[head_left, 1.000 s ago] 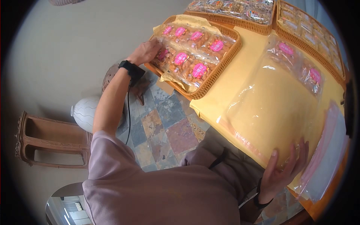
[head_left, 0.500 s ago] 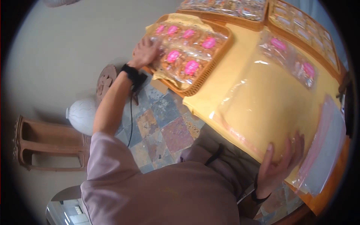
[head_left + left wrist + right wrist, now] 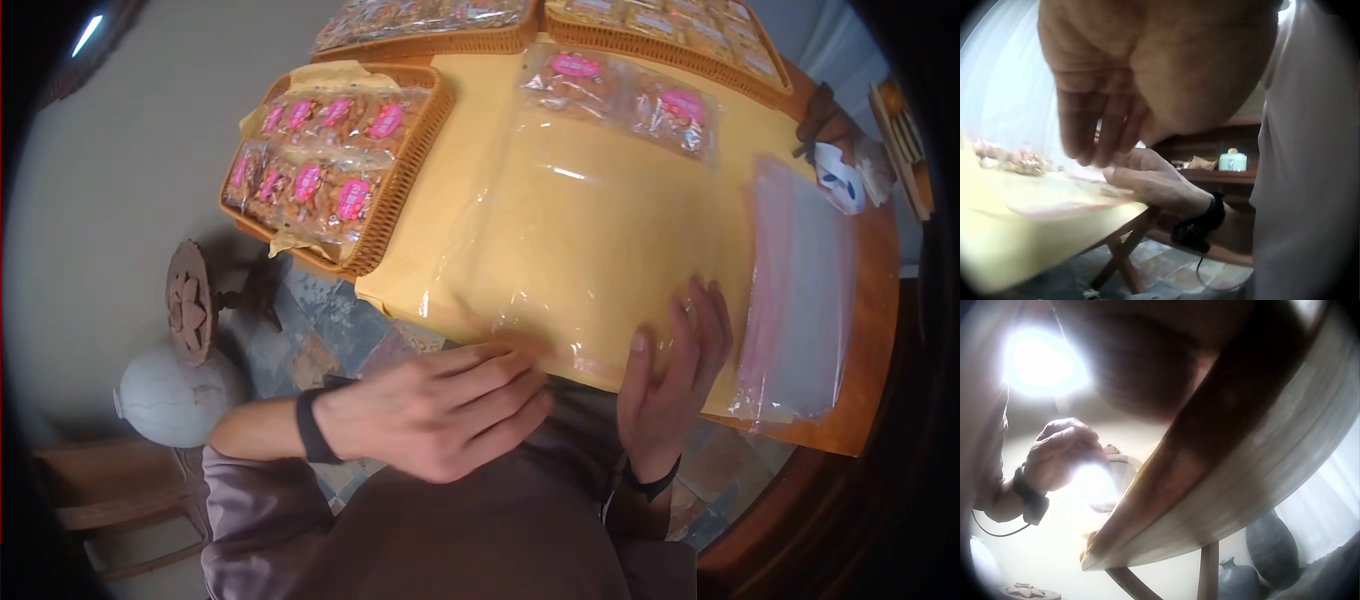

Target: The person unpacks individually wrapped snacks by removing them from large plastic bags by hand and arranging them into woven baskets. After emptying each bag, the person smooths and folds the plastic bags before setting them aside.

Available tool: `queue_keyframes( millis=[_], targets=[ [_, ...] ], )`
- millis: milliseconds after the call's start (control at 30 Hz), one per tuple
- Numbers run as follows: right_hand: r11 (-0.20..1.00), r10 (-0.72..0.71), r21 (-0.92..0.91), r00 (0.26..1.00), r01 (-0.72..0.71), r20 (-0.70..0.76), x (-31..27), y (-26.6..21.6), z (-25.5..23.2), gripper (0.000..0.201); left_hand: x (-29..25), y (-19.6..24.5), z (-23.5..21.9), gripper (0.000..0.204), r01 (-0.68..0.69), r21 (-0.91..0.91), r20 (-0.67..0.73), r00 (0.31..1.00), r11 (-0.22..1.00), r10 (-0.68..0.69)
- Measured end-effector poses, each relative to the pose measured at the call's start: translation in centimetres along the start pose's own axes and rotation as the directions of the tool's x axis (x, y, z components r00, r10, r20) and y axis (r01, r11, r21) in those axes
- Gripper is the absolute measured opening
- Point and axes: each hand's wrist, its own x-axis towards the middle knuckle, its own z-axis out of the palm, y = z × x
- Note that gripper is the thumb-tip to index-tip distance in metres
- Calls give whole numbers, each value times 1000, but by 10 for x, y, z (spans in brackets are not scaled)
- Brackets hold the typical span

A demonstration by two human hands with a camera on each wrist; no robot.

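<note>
A large clear plastic bag (image 3: 590, 230) lies flat on the yellow-covered table. Two snack packs with pink labels, one on the left (image 3: 570, 85) and one on the right (image 3: 680, 115), lie at its far end. My right hand (image 3: 675, 385) rests at the bag's near right corner with its fingers extended. Over the bag's near edge hovers my left hand (image 3: 440, 410), back up, fingers loosely bent. In the left wrist view its fingers (image 3: 1100, 128) hang down fairly straight, and nothing shows in them. The right fingertips are mostly out of sight in the right wrist view.
To the left a wicker basket (image 3: 405, 175) holds several pink-labelled packs. Two more filled baskets, one on the left (image 3: 450, 42) and one on the right (image 3: 680, 55), stand at the back. Flat clear bags (image 3: 800, 290) with pink edges lie to the right. A white vase (image 3: 180, 395) stands beyond the table.
My left hand has left the wicker basket and come across to the large bag's near edge. The head view has swung right. My right hand stays at the bag's near right corner.
</note>
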Motion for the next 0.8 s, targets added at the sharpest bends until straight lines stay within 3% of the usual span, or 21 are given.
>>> queue_keyframes(
  millis=[33, 100, 133, 200, 267, 333, 367, 500, 567, 800],
  targets=[
    [1000, 9, 13, 1000, -9, -5, -1, 0, 1, 38, 13, -1, 11, 39, -13, -3, -8, 1000, 1000, 13],
    [1000, 15, 11, 1000, -15, -16, -3, 1, 1, 37, 34, -9, 35, 50, 277, -111, 18, 961, 954, -277],
    [1000, 20, 23, 1000, -20, -20, -3, 1, 2, 36, 45, -12, 43, 50, 266, -114, 8, 964, 957, -266],
    [1000, 17, 23, 999, -17, -28, -2, 2, 2, 35, 66, -19, 53, 56, 481, -26, -29, 876, 877, -481],
    [999, 28, 44, 999, -26, -30, -2, 0, 2, 34, 87, -35, 61, 61, 445, -43, -36, 894, 895, -446],
    [999, 24, 45, 999, -22, -34, 0, 0, 3, 34, 102, -51, 71, 62, 472, 117, -133, 880, 874, -457],
    [998, 24, 52, 999, -23, -25, -1, 0, 2, 35, 108, -64, 68, 66, 445, 158, -114, 895, 882, -431],
    [998, 24, 53, 1000, -24, -2, -1, -1, 1, 37, 132, -93, 72, 67, 495, 196, -195, 866, 846, -461],
    [998, 25, 52, 1000, -25, -7, -1, -1, 2, 37, 135, -103, 78, 66, 467, 325, -217, 883, 823, -415],
    [997, 28, 66, 1000, -29, 12, 1, -2, 0, 32, 146, -122, 89, 60, 454, 363, -249, 889, 814, -385]
  ],
)
